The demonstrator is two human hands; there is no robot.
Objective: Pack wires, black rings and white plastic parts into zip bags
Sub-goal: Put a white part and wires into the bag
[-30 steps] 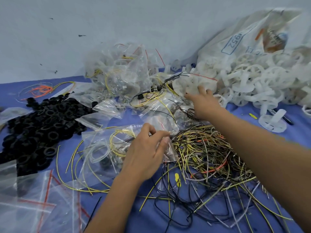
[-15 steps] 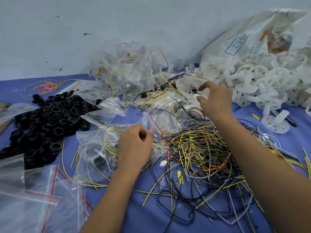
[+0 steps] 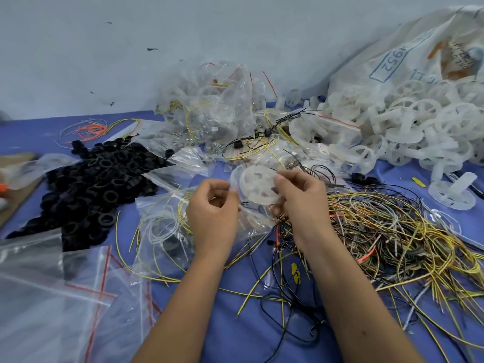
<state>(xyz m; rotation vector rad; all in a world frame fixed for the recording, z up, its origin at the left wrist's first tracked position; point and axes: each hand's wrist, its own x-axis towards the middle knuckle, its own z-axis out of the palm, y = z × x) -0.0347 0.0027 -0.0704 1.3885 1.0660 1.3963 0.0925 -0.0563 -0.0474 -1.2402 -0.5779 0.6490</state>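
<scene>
Blue table [image 3: 235,336] is carrying a wire tangle [image 3: 392,231] at right, a black ring heap [image 3: 99,184] at left, and a white parts pile [image 3: 406,127] at far right. Step in hand, judged: loading a white disc [image 3: 258,186] into a zip bag [image 3: 251,221]. Right hand [image 3: 301,203] is pinching the disc at the bag mouth; left hand [image 3: 212,216], fingers curled, is pinching the bag's edge. Next move likely needs the mouth spread wider.

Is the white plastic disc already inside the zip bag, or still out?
Cannot tell. The right hand holds the disc at the bag mouth.
</scene>
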